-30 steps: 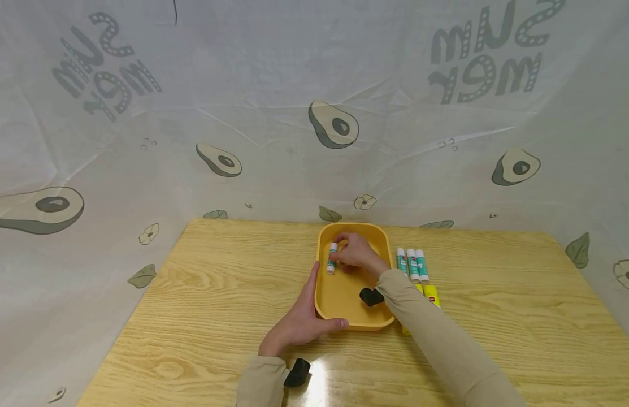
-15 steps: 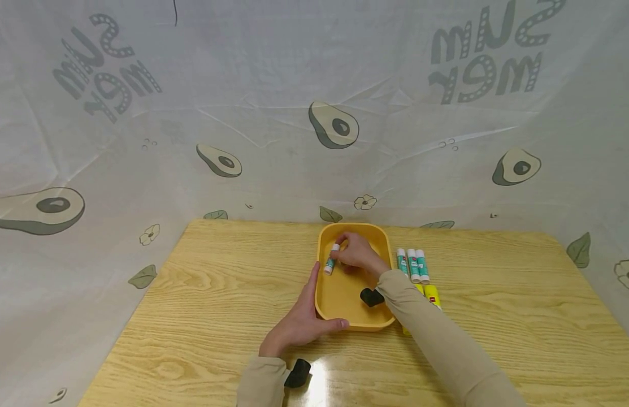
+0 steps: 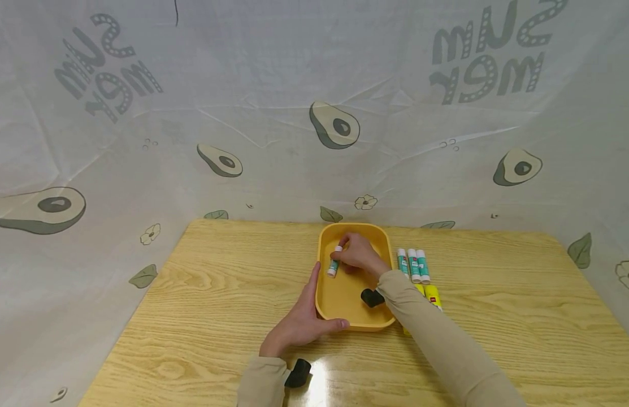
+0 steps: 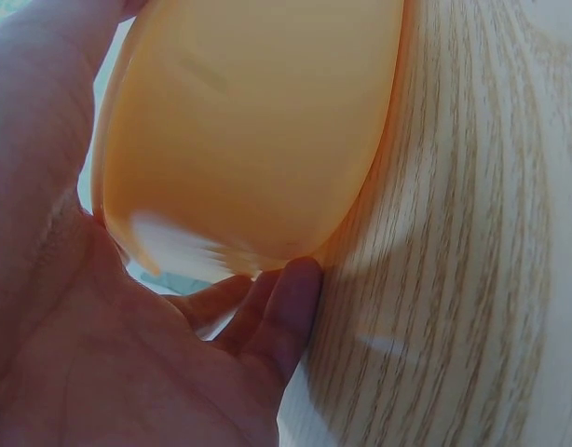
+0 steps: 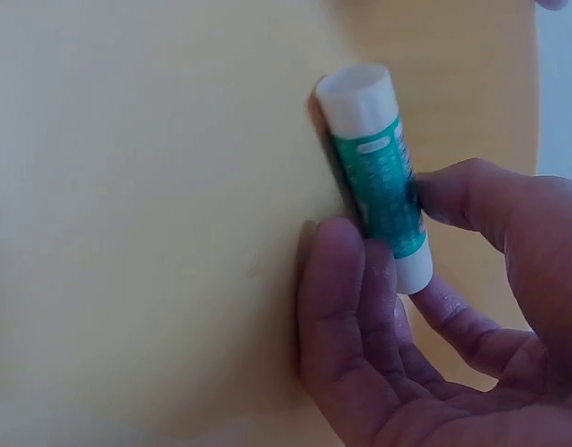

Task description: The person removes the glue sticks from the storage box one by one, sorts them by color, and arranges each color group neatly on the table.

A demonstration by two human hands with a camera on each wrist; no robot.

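Note:
A yellow-orange tray [image 3: 345, 305] stands on the wooden table. My right hand [image 3: 357, 252] is inside its far part, holding a white-capped glue stick with a green label [image 3: 333, 267] between thumb and fingers. In the right wrist view the glue stick [image 5: 374, 177] tilts over the tray floor; whether it touches the floor I cannot tell. My left hand [image 3: 301, 325] spans the tray's near left corner, thumb along the near rim and fingers against the left side. The left wrist view shows those fingers [image 4: 291, 298] touching the tray's outer wall [image 4: 258, 121].
Three green-labelled glue sticks [image 3: 413, 265] lie side by side just right of the tray. Nearer, yellow glue sticks [image 3: 433, 296] lie partly hidden beneath my right sleeve [image 3: 436, 333]. A printed cloth [image 3: 273, 113] hangs behind the table [image 3: 233, 282].
In my right hand the glue stick has tilted from nearly upright in the head view to a slant, and shifted slightly right. My left hand and the tray stay where they were.

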